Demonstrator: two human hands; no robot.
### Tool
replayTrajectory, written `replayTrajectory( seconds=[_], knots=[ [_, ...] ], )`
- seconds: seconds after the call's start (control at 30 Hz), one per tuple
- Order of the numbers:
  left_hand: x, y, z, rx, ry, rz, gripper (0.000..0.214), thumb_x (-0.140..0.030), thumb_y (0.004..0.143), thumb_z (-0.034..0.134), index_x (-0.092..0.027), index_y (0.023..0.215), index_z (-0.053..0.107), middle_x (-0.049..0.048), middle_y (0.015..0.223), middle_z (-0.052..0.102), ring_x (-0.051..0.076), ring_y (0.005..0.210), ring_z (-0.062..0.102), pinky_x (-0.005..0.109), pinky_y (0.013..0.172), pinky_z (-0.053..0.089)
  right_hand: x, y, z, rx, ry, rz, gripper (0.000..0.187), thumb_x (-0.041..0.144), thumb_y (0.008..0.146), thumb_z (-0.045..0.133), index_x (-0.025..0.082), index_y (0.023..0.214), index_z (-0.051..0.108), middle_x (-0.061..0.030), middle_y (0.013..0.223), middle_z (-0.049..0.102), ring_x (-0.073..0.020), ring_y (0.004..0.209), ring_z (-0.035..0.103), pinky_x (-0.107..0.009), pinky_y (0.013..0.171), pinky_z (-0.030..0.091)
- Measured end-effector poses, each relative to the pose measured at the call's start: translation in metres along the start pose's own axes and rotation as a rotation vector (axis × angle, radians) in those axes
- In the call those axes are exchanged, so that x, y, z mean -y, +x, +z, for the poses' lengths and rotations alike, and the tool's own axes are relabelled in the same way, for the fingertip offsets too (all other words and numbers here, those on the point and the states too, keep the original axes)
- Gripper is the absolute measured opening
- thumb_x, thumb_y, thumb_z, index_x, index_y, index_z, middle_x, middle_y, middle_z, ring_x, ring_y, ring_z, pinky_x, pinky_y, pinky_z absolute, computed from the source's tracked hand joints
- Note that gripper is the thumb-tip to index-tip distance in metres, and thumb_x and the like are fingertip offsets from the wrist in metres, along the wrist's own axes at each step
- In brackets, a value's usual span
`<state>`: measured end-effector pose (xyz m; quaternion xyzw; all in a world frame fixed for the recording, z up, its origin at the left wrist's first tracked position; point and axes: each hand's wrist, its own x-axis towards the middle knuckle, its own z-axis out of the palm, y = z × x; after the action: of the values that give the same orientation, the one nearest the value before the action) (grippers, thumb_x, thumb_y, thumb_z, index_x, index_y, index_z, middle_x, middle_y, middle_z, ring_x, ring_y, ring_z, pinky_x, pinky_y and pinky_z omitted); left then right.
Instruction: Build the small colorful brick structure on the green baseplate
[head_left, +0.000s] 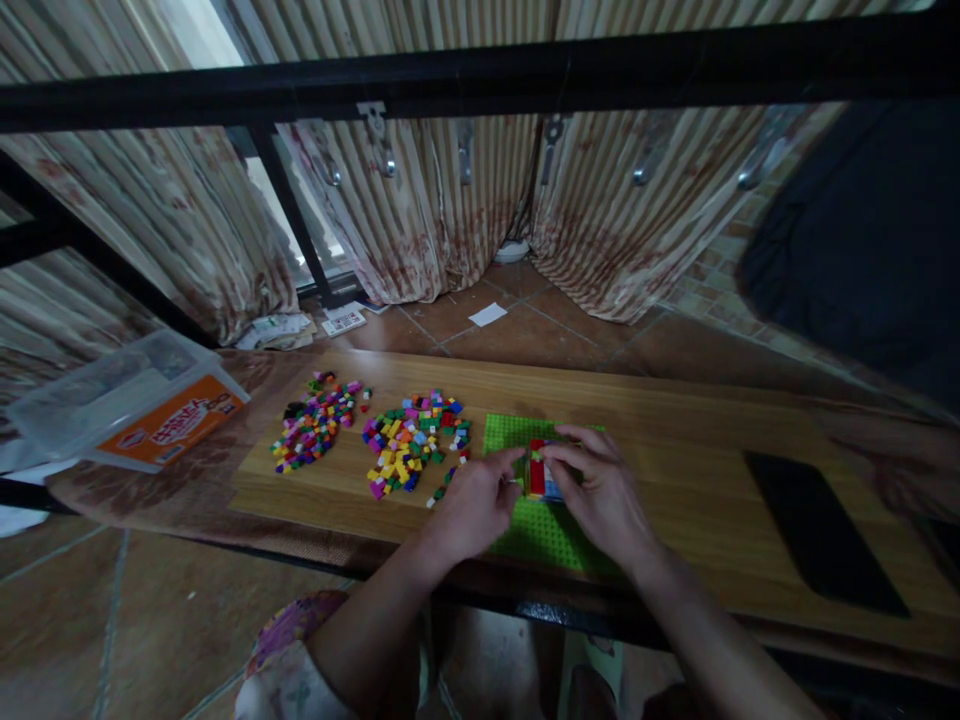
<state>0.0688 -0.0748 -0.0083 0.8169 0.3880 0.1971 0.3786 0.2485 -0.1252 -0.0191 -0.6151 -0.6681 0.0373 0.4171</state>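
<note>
The baseplate [544, 537] is green, the curtains [420, 215] striped beige.

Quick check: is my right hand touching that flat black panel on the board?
Apart. The head view shows a bare stretch of the wood-grain board between the right hand and the flat black panel.

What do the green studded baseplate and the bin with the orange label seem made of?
The green studded baseplate: probably hard plastic, fairly matte, judging by its even, molded-looking studs. The bin: likely smooth plastic, given its cloudy, see-through walls.
</note>
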Motion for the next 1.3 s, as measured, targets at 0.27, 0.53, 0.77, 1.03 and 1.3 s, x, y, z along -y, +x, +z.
replayTrajectory(
  seconds=[0.27, 0.53, 0.77, 1.03, 1.3],
  knots=[
    [-0.006, 0.003, -0.003, -0.177, -0.391, 0.009, 0.04, -0.018, 0.082, 0.061, -0.016, 0.122, 0.059, 0.003, 0.09, 0.07, 0.015, 0.085, 0.067, 0.026, 0.082, 0.053, 0.023, 0.005, -0.009, 0.082, 0.233, 0.053, 0.019, 0.032, 0.09, 0.056, 0.026, 0.104, 0.068, -0.0047, 0.095, 0.069, -0.0206, 0.09, 0.063, -0.035, 0.078, 0.051],
    [-0.016, 0.004, -0.003, -0.154, -0.506, 0.014, 0.038, -0.02, 0.079, 0.066, -0.014, 0.116, 0.061, 0.0049, 0.086, 0.072, 0.017, 0.081, 0.069, 0.028, 0.08, 0.054, 0.032, 0.007, -0.005, 0.131, 0.402, 0.13, 0.019, 0.032, 0.089, 0.056, 0.023, 0.082, 0.071, -0.0021, 0.077, 0.066, -0.0165, 0.072, 0.062, -0.03, 0.067, 0.048],
    [0.0, 0.009, -0.022, -0.137, -0.49, -0.029, 0.026, -0.016, 0.077, 0.064, -0.013, 0.102, 0.067, 0.0035, 0.078, 0.071, 0.015, 0.074, 0.065, 0.024, 0.073, 0.05, 0.014, 0.009, -0.013, -0.123, 0.748, 0.474, 0.01, 0.034, 0.079, 0.07, 0.025, 0.082, 0.073, 0.0026, 0.065, 0.065, -0.0117, 0.059, 0.056, -0.025, 0.058, 0.044],
    [0.041, 0.007, -0.058, -0.098, 0.437, -0.176, 0.024, -0.02, 0.084, 0.049, -0.017, 0.071, 0.07, 0.0049, 0.067, 0.067, 0.018, 0.067, 0.061, 0.026, 0.061, 0.04, -0.003, 0.013, -0.024, -0.163, 0.785, 0.521, 0.016, 0.031, 0.079, 0.07, 0.028, 0.094, 0.075, 0.0033, 0.065, 0.064, -0.0106, 0.061, 0.056, -0.027, 0.065, 0.045],
    [0.036, 0.005, -0.057, -0.061, 0.643, -0.247, 0.032, -0.012, 0.08, 0.047, -0.023, 0.093, 0.074, 0.0065, 0.1, 0.073, 0.022, 0.096, 0.066, 0.029, 0.082, 0.047, -0.002, 0.015, -0.023, -0.207, 0.884, 0.597, 0.014, 0.031, 0.074, 0.074, 0.026, 0.087, 0.074, 0.003, 0.068, 0.066, -0.0092, 0.059, 0.055, -0.026, 0.061, 0.045]
  ],
)
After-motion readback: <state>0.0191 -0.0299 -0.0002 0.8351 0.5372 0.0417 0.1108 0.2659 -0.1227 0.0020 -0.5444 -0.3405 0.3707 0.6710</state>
